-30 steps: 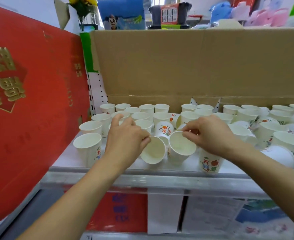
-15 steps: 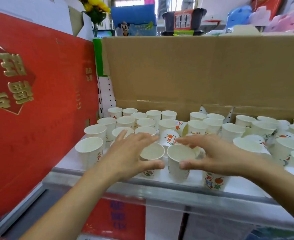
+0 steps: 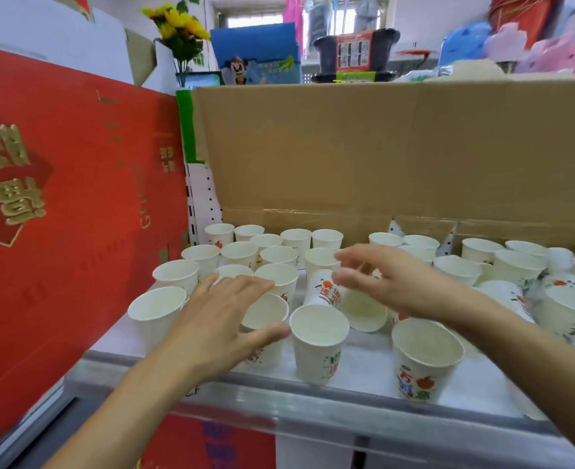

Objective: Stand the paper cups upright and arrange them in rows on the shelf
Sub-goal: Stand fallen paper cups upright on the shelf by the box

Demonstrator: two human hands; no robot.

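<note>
Many white paper cups with red and green print stand on the shelf (image 3: 313, 409). Two upright cups are at the front middle: one (image 3: 318, 346) stands free, the other (image 3: 267, 314) is partly under my left hand (image 3: 225, 319). That hand is flat with fingers apart and grips nothing. My right hand (image 3: 394, 282) hovers open and blurred over a cup lying on its side (image 3: 364, 311) and a tipped cup (image 3: 325, 291) beside it. Another upright cup (image 3: 426, 358) stands at the front right. Rows of upright cups (image 3: 242, 253) fill the back left.
A tall red gift box (image 3: 59, 204) walls off the shelf's left side. A brown cardboard sheet (image 3: 380, 147) closes the back. Jumbled cups (image 3: 563, 299), some tipped, crowd the right end. The metal front rail runs below the cups.
Both hands have let go of the two front cups, which now stand upright. My right hand has lifted and moved back over the tipped cups; my left hand has flattened out.
</note>
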